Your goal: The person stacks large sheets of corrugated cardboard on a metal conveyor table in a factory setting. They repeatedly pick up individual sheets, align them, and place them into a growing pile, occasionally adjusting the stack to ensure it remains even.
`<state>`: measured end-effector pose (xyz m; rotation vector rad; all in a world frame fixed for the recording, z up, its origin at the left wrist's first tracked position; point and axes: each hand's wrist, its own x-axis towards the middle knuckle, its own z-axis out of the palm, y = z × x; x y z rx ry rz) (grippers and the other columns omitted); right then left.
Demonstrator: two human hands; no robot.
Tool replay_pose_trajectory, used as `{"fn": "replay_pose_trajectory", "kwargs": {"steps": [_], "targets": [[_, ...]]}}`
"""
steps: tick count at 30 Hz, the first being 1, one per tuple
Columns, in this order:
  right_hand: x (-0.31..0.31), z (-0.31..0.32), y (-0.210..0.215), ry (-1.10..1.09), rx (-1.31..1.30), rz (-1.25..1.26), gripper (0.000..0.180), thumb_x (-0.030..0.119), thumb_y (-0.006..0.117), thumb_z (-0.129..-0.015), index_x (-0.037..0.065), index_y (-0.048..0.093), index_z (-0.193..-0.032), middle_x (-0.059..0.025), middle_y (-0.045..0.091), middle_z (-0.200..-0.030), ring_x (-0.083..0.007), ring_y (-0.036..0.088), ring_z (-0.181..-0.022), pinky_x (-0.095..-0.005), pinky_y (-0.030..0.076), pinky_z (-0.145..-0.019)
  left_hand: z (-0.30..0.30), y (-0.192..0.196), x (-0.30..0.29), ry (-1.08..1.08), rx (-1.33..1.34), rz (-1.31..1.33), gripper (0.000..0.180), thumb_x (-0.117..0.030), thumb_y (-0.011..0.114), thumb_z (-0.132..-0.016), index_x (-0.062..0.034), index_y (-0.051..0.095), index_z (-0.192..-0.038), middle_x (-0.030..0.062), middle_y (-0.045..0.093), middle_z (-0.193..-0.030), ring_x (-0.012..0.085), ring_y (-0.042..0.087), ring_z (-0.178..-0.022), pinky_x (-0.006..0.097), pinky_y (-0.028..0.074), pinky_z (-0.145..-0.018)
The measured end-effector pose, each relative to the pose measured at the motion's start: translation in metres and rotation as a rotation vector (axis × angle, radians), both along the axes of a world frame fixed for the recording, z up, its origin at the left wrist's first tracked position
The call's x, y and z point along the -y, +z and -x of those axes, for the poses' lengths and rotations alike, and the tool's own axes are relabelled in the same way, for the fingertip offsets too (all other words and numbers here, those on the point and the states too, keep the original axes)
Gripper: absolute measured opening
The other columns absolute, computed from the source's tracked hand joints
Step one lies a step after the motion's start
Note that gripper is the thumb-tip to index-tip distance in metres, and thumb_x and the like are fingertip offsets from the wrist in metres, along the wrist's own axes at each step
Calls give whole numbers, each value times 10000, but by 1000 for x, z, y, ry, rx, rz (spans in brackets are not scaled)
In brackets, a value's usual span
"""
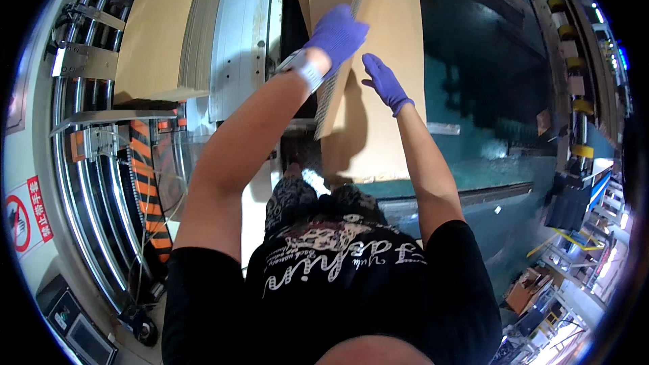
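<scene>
My left hand (337,32), in a purple knit glove, is closed on the upper edge of a slanting batch of brown corrugated cardboard sheets (329,109); its fingertips are partly hidden. A pale wristband (303,67) circles that wrist. To the right, my right hand (387,86) wears a matching glove, its thumb apart from the outstretched fingers, with nothing in it. It hovers over or rests on a broad flat cardboard sheet (399,20); which of the two I cannot tell. The batch leans beside this sheet, and a shadow falls across it.
Another cardboard stack (152,34) stands at the left beside a white metal panel (240,40). Metal rollers (81,182) and a black-and-orange striped bar (149,189) line the left side. A dark green surface (487,61) spreads to the right, bordered by a rail with yellow wheels (578,105).
</scene>
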<state>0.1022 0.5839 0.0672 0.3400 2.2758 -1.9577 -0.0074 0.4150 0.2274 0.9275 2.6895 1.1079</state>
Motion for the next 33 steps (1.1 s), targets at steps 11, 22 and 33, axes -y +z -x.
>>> {"fn": "replay_pose_trajectory", "kwargs": {"steps": [11, 22, 33], "targets": [[17, -59, 53, 2, 28, -78, 476, 227, 510, -946, 82, 420, -1391, -132, 450, -1373, -257, 495, -1204, -382, 545, -900, -40, 0, -92, -233, -313, 347, 161, -155, 636, -806, -99, 745, -910, 153, 704, -886, 305, 683, -886, 436, 514, -708], [58, -106, 30, 350, 95, -344, 1163, 506, 763, -694, -56, 110, -1475, -290, 208, -1508, -371, 264, -1399, -384, 265, -1126, -31, 18, -70, 102, 436, -153, 408, -261, 674, -751, 56, 589, -993, 244, 665, -890, 346, 674, -825, 404, 539, -718], [76, -64, 30, 273, 46, -435, 1183, 485, 776, -698, -64, 68, -1470, -326, 470, -1319, -405, 530, -1182, -380, 445, -965, 2, 6, -44, -46, 130, -66, 426, -326, 633, -806, 59, 612, -988, 186, 658, -855, 282, 647, -789, 383, 508, -700]]}}
